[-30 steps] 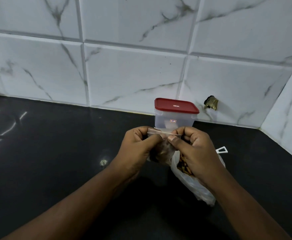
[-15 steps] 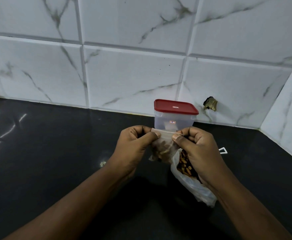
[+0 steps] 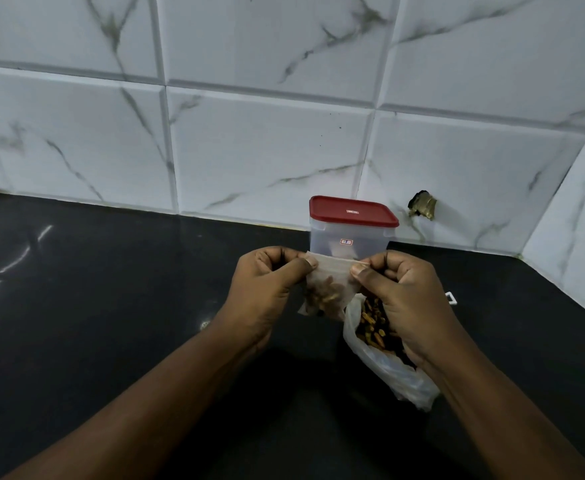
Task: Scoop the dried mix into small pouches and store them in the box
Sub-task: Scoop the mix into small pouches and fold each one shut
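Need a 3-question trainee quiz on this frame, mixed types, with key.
1. True or false: the red lid sits on the box.
2. Where does the bag of mix lie relative to the right hand?
3. The left hand and the right hand both pinch: A) the lid B) the top edge of the pouch C) the bag.

Key: 1 true. 2 on the counter, partly hidden beneath that hand. 3 B.
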Tool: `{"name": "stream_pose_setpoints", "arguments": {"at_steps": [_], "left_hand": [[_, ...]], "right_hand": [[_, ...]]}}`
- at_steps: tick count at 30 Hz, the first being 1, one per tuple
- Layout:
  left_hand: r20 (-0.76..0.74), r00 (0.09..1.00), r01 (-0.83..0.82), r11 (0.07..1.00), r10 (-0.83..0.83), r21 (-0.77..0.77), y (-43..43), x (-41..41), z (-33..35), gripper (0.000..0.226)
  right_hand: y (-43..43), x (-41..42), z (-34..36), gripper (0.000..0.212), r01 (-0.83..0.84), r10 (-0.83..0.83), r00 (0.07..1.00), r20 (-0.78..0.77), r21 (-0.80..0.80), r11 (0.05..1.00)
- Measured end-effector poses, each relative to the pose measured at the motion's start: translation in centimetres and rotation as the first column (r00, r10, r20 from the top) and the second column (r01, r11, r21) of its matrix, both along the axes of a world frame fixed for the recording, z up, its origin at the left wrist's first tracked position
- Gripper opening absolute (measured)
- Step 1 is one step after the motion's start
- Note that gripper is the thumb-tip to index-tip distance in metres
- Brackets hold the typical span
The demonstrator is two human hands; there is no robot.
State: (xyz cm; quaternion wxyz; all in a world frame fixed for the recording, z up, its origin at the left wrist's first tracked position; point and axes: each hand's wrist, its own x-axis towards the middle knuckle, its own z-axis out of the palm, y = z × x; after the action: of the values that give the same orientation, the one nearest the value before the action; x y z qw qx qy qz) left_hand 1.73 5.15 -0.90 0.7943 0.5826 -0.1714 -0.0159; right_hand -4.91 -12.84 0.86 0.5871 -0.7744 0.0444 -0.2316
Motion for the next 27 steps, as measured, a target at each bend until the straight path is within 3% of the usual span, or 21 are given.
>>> {"name": "stream_pose_setpoints", "arguments": {"at_steps": [9, 11, 14, 18, 27], "left_hand": [[-0.011, 1.0, 0.002, 0.999, -0.002, -0.047, -0.1, 0.2, 0.0, 0.023], [-0.026, 0.999, 0.02, 0.998, -0.021, -0.066, 0.0, 0.2, -0.1, 0.026], [-0.026, 1.0, 0.008, 0.999, -0.009, -0.043, 0.4, 0.4, -0.2, 0.018], [-0.032, 0.985, -0.17, 0.98, 0.167, -0.103, 1.9, 1.6, 0.4, 0.006], [-0.097, 0.882, -0.424, 0.867, 0.461, 0.264, 5.5, 6.6, -2.0, 0.003]], "right_hand": [[0.0, 0.0, 0.1, 0.01, 0.015, -0.016, 0.999, 0.039, 0.033, 0.999], [0.0, -0.2, -0.1, 0.01, 0.047, -0.04, 0.998, 0.058, -0.116, 0.992], [-0.1, -0.4, -0.4, 0.012, 0.159, -0.091, 0.98, 0.179, -0.419, 0.894], [-1.0, -0.5, 0.0, 0.014, 0.229, -0.12, 0.959, 0.257, -0.451, 0.862], [-1.8, -0.7, 0.4, 0.051, 0.238, -0.136, 0.954, 0.268, -0.394, 0.888]]}}
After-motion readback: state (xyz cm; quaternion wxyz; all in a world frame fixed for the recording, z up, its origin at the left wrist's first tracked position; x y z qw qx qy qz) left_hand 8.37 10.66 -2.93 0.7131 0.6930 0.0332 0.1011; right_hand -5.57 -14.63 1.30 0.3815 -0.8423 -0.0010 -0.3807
